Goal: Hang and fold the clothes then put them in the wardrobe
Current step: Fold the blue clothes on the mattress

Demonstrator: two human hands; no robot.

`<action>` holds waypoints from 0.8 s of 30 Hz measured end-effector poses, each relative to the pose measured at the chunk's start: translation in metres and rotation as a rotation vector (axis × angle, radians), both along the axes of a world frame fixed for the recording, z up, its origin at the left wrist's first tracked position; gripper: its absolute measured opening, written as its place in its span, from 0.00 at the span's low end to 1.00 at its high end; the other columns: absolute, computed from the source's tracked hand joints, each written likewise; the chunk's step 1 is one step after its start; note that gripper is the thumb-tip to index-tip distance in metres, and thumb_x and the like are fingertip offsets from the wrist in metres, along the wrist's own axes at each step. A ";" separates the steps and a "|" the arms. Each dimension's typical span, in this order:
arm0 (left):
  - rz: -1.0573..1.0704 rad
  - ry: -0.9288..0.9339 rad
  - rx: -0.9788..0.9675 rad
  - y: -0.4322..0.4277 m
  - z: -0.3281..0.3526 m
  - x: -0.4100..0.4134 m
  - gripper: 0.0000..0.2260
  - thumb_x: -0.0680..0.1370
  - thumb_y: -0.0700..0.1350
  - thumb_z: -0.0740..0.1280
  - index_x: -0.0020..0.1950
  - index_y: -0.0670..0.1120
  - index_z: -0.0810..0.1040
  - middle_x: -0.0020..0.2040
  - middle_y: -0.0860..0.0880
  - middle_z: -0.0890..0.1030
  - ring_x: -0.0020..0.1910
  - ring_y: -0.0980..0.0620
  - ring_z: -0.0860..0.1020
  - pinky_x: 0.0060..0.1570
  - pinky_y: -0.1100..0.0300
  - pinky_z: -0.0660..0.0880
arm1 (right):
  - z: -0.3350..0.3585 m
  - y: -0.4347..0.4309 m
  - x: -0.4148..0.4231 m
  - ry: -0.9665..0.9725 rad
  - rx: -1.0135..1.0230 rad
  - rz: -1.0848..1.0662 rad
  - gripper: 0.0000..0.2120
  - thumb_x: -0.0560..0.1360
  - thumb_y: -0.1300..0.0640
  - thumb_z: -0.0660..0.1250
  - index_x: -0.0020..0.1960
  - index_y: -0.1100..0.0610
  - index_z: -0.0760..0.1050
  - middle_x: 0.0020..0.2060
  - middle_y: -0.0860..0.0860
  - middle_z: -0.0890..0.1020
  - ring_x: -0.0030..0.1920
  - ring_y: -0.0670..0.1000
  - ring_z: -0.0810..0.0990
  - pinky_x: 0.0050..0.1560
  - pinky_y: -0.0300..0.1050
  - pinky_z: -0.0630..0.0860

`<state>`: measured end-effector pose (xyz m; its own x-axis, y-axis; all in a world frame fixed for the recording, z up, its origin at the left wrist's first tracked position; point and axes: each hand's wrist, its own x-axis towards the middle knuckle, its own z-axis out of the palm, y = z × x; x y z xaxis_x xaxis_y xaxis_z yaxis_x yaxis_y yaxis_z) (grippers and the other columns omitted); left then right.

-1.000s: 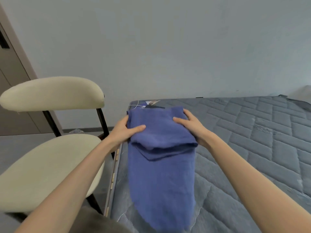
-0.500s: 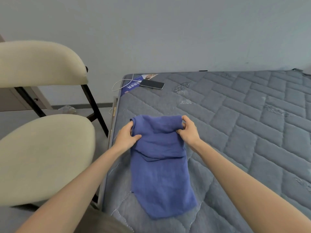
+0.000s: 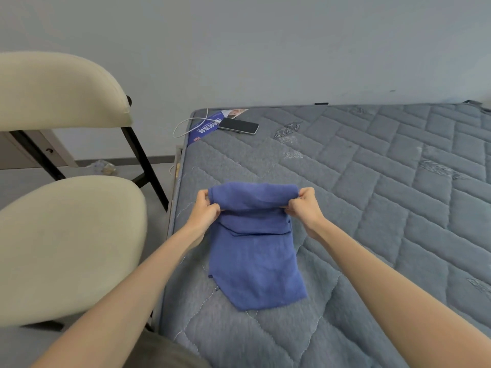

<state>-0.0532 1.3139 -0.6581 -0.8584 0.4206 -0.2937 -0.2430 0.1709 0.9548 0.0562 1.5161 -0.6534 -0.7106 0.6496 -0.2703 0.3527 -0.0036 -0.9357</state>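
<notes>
Pinching the far end of the garment (image 3: 255,261): left hand (image 3: 205,208) grips its left corner, thumb on top, fingers curled into the cloth. Right hand (image 3: 305,205) grips the right corner the same way, fingers curled round the rolled edge. Both forearms are bare and reach in from the near edge of the view.

Garment is blue and lies on the bed (image 3: 385,208) near its left edge. Its far part is doubled over into a roll between the hands. Its near part lies flat and tapers to a rounded lower end. A folded layer shows across it just below the hands.

Bed top is grey, quilted in a diagonal pattern, with a few worn patches. Phone (image 3: 238,125), screen dark, lies near the far left corner of the bed, well apart from the garment. White cable (image 3: 183,126) loops off that corner beside the phone; cannot tell if it is plugged in. Blue printed label (image 3: 204,126) sits at the corner, touching the phone's left end.

Chair (image 3: 66,248), cream seat and back on a black frame, stands on the floor (image 3: 26,181) just beside the bed's left side. Plain pale wall (image 3: 265,49) is behind.
</notes>
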 end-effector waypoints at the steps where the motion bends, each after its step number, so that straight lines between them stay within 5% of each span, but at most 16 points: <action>1: 0.032 -0.021 0.001 -0.005 -0.002 0.005 0.16 0.74 0.30 0.56 0.58 0.45 0.63 0.51 0.46 0.73 0.49 0.51 0.74 0.53 0.55 0.73 | -0.002 -0.003 0.007 0.001 -0.018 -0.018 0.15 0.69 0.75 0.52 0.42 0.55 0.59 0.39 0.52 0.66 0.41 0.51 0.67 0.46 0.52 0.70; 4: 0.108 -0.149 0.088 -0.018 -0.006 0.026 0.12 0.75 0.30 0.52 0.54 0.43 0.63 0.47 0.45 0.71 0.44 0.51 0.73 0.48 0.58 0.73 | -0.009 -0.015 0.030 0.016 -0.103 -0.042 0.15 0.70 0.74 0.49 0.41 0.54 0.58 0.40 0.52 0.65 0.44 0.53 0.66 0.48 0.52 0.71; 7: 0.126 -0.323 0.191 -0.034 -0.006 0.047 0.08 0.78 0.35 0.52 0.45 0.43 0.69 0.42 0.44 0.79 0.40 0.48 0.75 0.42 0.57 0.73 | -0.019 -0.027 0.052 0.038 -0.282 -0.102 0.11 0.74 0.69 0.48 0.46 0.65 0.69 0.45 0.59 0.78 0.46 0.58 0.75 0.48 0.52 0.75; 10: 0.051 -0.364 0.152 -0.050 -0.011 0.063 0.07 0.78 0.42 0.53 0.44 0.45 0.69 0.34 0.45 0.83 0.39 0.47 0.77 0.38 0.57 0.72 | -0.024 -0.036 0.071 0.008 -0.274 -0.136 0.13 0.77 0.60 0.53 0.35 0.57 0.66 0.27 0.52 0.82 0.30 0.50 0.69 0.31 0.41 0.64; 12: 0.043 -0.306 0.050 -0.053 -0.017 0.075 0.02 0.77 0.40 0.60 0.47 0.46 0.71 0.35 0.47 0.82 0.41 0.49 0.77 0.38 0.58 0.73 | -0.031 -0.042 0.080 -0.041 -0.142 -0.139 0.15 0.77 0.54 0.63 0.35 0.56 0.64 0.23 0.48 0.77 0.27 0.46 0.67 0.29 0.40 0.63; 15: 0.003 -0.116 -0.131 -0.056 -0.029 0.089 0.12 0.74 0.33 0.67 0.53 0.45 0.70 0.42 0.49 0.76 0.43 0.52 0.74 0.36 0.62 0.69 | -0.041 -0.051 0.089 -0.170 0.058 -0.111 0.19 0.71 0.52 0.73 0.41 0.55 0.61 0.35 0.50 0.73 0.35 0.49 0.71 0.34 0.41 0.66; 20: -0.129 0.135 -0.364 -0.060 -0.041 0.098 0.20 0.71 0.31 0.68 0.60 0.43 0.69 0.54 0.46 0.71 0.52 0.52 0.70 0.42 0.65 0.67 | -0.050 -0.058 0.096 -0.264 0.214 -0.044 0.25 0.70 0.59 0.74 0.56 0.58 0.59 0.50 0.57 0.75 0.50 0.57 0.77 0.49 0.48 0.71; 24: -0.239 0.247 -0.533 -0.063 -0.045 0.095 0.24 0.70 0.33 0.69 0.64 0.44 0.67 0.59 0.42 0.69 0.51 0.50 0.71 0.46 0.62 0.68 | -0.055 -0.061 0.102 -0.248 0.264 0.030 0.20 0.72 0.65 0.69 0.60 0.59 0.63 0.53 0.57 0.75 0.52 0.56 0.76 0.52 0.49 0.73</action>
